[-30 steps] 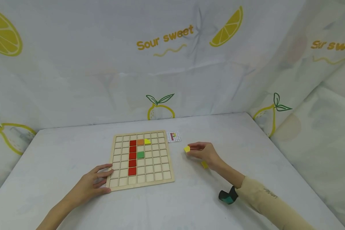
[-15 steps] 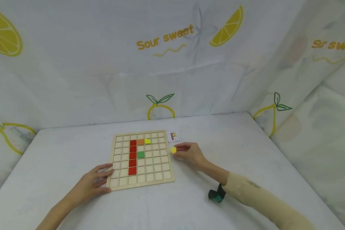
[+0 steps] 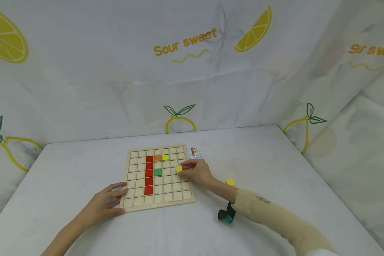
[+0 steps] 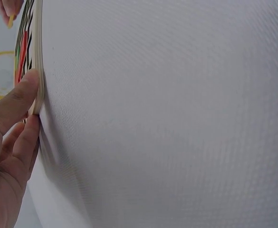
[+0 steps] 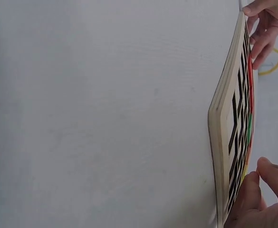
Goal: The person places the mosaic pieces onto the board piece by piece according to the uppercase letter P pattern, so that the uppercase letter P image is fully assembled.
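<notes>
A square wooden grid board [image 3: 148, 202] lies on the white table. In it are a column of red tiles [image 3: 149, 174], an orange tile [image 3: 158, 158], a green tile [image 3: 158, 172] and a yellow tile with a slanted corner [image 3: 165, 157]. My left hand [image 3: 103, 202] rests against the board's near left edge, thumb by the corner and fingertips on the rim, as the left wrist view also shows. Between thumb and fingers, my right hand [image 3: 196, 172] pinches another yellow tile [image 3: 179, 169] over the board's right columns. In the right wrist view, the fingertips [image 5: 267, 166] meet beside the board.
A small printed pattern card [image 3: 195, 152] lies right of the board's far corner. One more yellow tile [image 3: 230, 182] is on the table beyond the right forearm. A dark strap-like object [image 3: 226, 214] with a teal patch hangs below the right wrist. Lemon-print cloth [image 3: 192, 89] stands behind.
My right hand has moved left with the pinched yellow tile, from the table right of the board to over the board. The left hand has stayed at the board's edge.
</notes>
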`<state>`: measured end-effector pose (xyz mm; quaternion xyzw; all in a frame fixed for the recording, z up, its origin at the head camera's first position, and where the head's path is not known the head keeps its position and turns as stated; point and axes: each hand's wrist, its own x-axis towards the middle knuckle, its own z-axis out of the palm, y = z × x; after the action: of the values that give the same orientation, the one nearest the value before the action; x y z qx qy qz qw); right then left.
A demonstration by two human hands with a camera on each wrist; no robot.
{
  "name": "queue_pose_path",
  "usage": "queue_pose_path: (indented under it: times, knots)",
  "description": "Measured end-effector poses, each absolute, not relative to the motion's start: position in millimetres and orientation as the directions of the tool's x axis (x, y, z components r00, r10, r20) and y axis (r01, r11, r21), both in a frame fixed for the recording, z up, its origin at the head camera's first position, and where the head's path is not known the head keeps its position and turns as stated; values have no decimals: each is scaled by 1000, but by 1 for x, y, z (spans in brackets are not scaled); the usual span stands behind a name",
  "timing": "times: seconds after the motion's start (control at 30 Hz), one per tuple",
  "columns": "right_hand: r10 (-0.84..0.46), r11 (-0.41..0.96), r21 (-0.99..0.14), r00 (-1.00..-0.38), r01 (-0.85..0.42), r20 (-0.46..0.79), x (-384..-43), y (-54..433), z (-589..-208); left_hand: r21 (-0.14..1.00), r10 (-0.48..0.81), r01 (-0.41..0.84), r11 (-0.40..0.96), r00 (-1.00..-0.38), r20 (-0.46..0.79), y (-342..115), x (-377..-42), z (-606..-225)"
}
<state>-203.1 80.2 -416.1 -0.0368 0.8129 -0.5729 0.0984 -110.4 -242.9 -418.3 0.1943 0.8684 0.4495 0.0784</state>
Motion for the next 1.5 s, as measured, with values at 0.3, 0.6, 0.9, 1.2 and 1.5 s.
queue_pose_path:
  times: [0.3,0.6,0.9,1.2,1.5]
  knots:
    - [-186,421,-907,-980,-15,-71,-204,65,-418,821,411,260,508,-911,34,-243,-111,-418]
    - [-252,462,-878,-968,-128,9,-210,53,-420,822,413,267,503,-910,43,-244,-111,-420]
    - [-312,534,-815,-948,-226,59,-218,45,-419,809,410,288,513,-910,64,-243,-110,-419]
    - [-344,552,-800,-938,-234,37,-218,42,-412,806,410,278,522,-911,49,-243,-112,-419]
    - [-346,537,-819,-938,-205,7,-219,47,-411,811,395,260,524,-918,38,-243,-111,-419]
